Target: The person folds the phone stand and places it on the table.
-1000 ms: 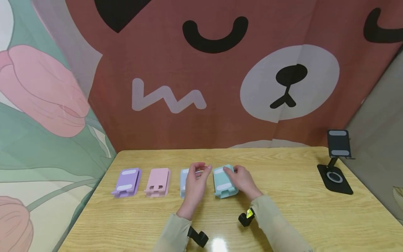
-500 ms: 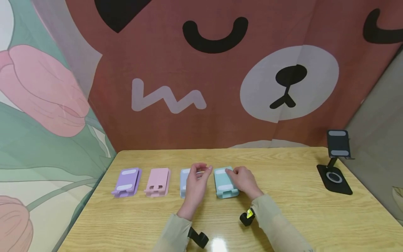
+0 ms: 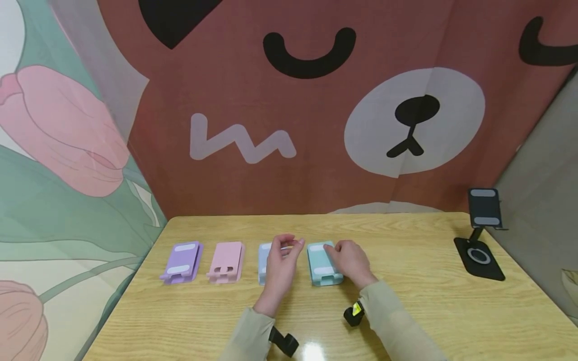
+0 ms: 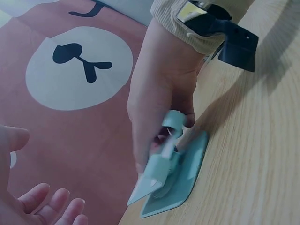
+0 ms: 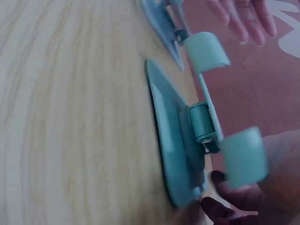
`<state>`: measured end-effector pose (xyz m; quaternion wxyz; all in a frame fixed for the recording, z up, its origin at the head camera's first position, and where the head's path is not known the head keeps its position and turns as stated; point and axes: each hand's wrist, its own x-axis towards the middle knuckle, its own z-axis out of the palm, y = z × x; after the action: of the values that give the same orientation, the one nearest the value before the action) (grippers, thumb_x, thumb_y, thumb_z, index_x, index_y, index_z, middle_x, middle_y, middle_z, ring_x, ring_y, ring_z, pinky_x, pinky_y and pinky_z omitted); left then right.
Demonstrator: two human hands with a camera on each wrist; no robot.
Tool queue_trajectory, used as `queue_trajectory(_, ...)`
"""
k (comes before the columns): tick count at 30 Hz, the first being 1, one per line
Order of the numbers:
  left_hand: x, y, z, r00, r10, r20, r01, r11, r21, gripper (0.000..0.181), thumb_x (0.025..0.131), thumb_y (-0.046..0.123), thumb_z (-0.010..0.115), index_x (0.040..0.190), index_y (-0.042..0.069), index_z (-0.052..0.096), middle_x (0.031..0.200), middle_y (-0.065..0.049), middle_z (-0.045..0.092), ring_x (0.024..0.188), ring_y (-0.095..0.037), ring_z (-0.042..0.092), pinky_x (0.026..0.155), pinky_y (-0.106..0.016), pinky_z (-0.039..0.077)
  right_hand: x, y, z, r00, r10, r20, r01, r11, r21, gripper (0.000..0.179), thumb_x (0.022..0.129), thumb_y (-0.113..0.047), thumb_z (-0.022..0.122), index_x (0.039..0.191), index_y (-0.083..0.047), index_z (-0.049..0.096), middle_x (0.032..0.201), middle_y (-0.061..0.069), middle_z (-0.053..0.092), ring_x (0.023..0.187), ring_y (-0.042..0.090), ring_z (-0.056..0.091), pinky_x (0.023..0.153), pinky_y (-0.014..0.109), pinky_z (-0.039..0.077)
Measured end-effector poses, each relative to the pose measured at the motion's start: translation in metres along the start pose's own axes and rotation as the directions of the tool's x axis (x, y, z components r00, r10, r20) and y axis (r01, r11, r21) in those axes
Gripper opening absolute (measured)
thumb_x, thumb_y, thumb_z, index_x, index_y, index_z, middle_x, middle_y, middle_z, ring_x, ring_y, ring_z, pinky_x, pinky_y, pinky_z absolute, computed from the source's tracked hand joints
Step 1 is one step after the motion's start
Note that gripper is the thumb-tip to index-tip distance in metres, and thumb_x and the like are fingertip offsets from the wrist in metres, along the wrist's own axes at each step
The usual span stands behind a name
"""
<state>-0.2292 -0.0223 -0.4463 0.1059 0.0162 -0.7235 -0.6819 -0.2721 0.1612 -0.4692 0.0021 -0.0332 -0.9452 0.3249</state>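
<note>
The right hand (image 3: pixel 347 260) grips the teal phone stand (image 3: pixel 322 264) at its right edge as it lies on the tabletop (image 3: pixel 406 301), fourth in a row after the blue stand (image 3: pixel 264 260). The left hand (image 3: pixel 282 265) hovers just beside it, fingers relaxed and holding nothing. The stand looks light, stiff plastic, probably a little slick, hinged between base and plate (image 5: pixel 206 126), so it is best pinched by the base edges
</note>
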Motion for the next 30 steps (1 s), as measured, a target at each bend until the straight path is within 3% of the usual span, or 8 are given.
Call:
queue_trajectory(4,0.000,0.000,0.000,1.000,-0.002,-0.001,0.002,1.000,0.000,0.042,0.096,0.034,0.072,0.121,0.003,0.059,0.109,-0.007,0.063,0.096,-0.022,0.060,0.082,-0.036,0.047,0.000,0.005,-0.001,1.000,-0.014,-0.007,0.014,1.000,-0.010,0.039,0.099,-0.044,0.064,0.084,-0.008,0.067,0.075,0.003,0.061,0.066,0.020,0.054,0.058,0.033,0.042)
queue_trajectory(11,-0.002,0.000,0.000,1.000,0.006,0.006,-0.006,1.000,-0.005,0.043,0.096,0.032,0.072,0.122,0.001,0.058,0.108,-0.007,0.062,0.093,-0.021,0.060,0.081,-0.036,0.047,-0.001,0.022,-0.019,0.999,0.025,-0.020,-0.023,0.997,0.080,0.043,0.102,-0.048,0.057,0.093,-0.006,0.064,0.075,0.005,0.059,0.067,0.023,0.053,0.059,0.035,0.040)
queue_trajectory(16,-0.003,0.000,0.000,1.000,0.006,0.005,-0.006,1.000,-0.001,0.043,0.096,0.032,0.072,0.123,0.001,0.058,0.108,-0.006,0.062,0.092,-0.021,0.059,0.081,-0.036,0.046,0.003,0.041,-0.042,0.997,0.040,-0.065,-0.037,0.998,0.046,0.048,0.102,-0.051,0.054,0.100,-0.005,0.065,0.079,0.005,0.062,0.068,0.023,0.054,0.059,0.036,0.041)
queue_trajectory(22,-0.003,-0.002,0.000,1.000,0.013,0.001,-0.013,1.000,0.004,0.042,0.096,0.033,0.071,0.122,0.002,0.059,0.109,-0.006,0.063,0.092,-0.020,0.059,0.080,-0.035,0.046,0.007,0.062,-0.082,0.989,0.004,-0.146,-0.003,1.000,0.008,0.051,0.102,-0.053,0.053,0.101,-0.004,0.066,0.078,0.005,0.064,0.065,0.023,0.056,0.057,0.037,0.041)
queue_trajectory(26,-0.004,0.001,-0.001,1.000,0.013,0.004,-0.013,1.000,-0.013,0.039,0.097,0.032,0.071,0.121,0.003,0.060,0.110,-0.006,0.062,0.091,-0.020,0.058,0.080,-0.034,0.046,0.011,0.074,-0.112,0.964,-0.026,-0.265,0.020,0.999,-0.026,0.050,0.103,-0.053,0.051,0.100,-0.005,0.066,0.080,0.007,0.065,0.065,0.024,0.057,0.054,0.037,0.041)
queue_trajectory(30,-0.005,0.002,-0.001,1.000,0.019,-0.001,-0.019,1.000,-0.016,0.037,0.098,0.030,0.071,0.121,0.004,0.060,0.111,-0.006,0.062,0.090,-0.019,0.058,0.077,-0.034,0.046,0.015,0.086,-0.141,0.918,-0.021,-0.396,0.001,0.999,-0.049,0.051,0.103,-0.052,0.050,0.102,-0.003,0.065,0.089,0.014,0.065,0.071,0.029,0.057,0.056,0.039,0.041)
